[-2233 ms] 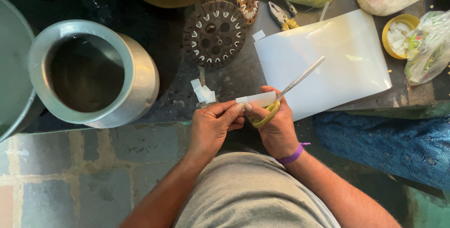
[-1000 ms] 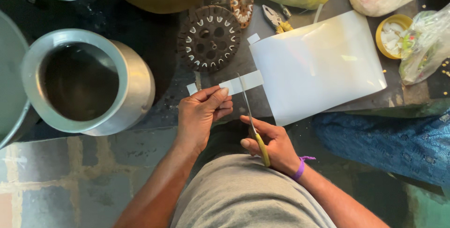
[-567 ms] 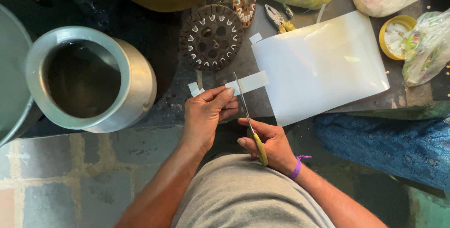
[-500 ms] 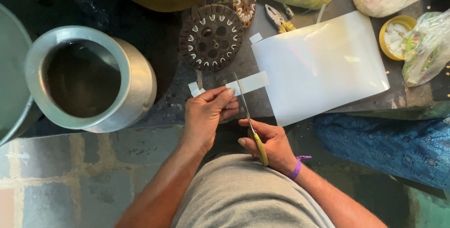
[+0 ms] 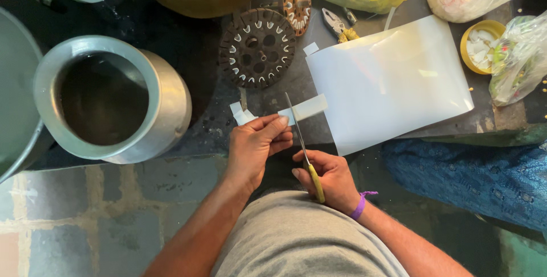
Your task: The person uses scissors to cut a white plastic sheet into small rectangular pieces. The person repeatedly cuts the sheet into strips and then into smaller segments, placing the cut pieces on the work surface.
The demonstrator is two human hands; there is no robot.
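Mid-cut: left hand (image 5: 254, 147) pinching paper strip (image 5: 305, 108), right hand (image 5: 329, 179) gripping scissors (image 5: 302, 143), big sheet (image 5: 393, 80) at two o'clock uncut.

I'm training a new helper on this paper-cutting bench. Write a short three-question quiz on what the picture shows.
1. True or false: the right hand holds yellow-handled scissors.
2. What does the left hand pinch? A) a white paper strip B) the pliers C) the toothed metal disc
3. Which thing lies right of the strip: the white sheet or the open metal pot?

Key: 1 true; 2 A; 3 the white sheet.
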